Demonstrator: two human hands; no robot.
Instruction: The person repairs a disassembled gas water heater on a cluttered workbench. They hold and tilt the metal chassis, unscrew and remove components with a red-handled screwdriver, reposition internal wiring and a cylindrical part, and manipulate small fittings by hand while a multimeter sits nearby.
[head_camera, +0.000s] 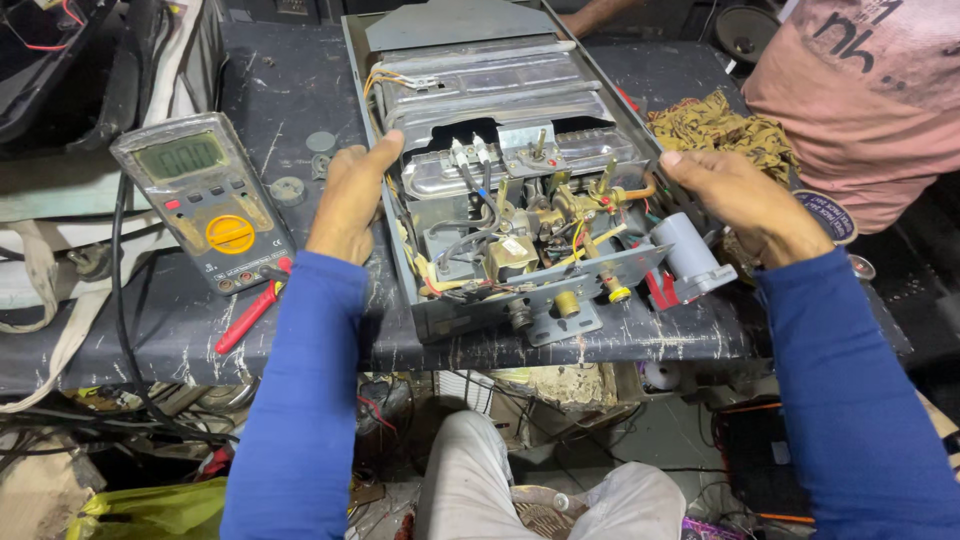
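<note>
Head view: the fingers (372, 158) of the left hand (348, 205) are being wrapped around the left side wall of the opened gas water heater (505, 190), thumb hooked over the rim, the rest curled loosely down the outside; the fingers (690, 165) of the right hand (745, 205) are being closed in the same way over the right wall, thumb lying along the edge; both grips are closed on the metal casing and nothing else is being held. The heater is lying on its back across the scratched dark workbench (280, 90), its lower end with brass valves, wires and a grey cylinder (685, 250) overhanging towards the wearer. The step in hand is being judged as steadying or shifting the chassis; a balanced pull from both sides would be called for, with the loose wiring kept from snagging. Left of the left hand, a grey multimeter (205, 195) with a yellow dial is resting, and a red-handled tool (250, 312) beside it; behind the right hand a patterned rag (725, 125) is lying; another person in a pink shirt (860, 90) is standing at the far right.
</note>
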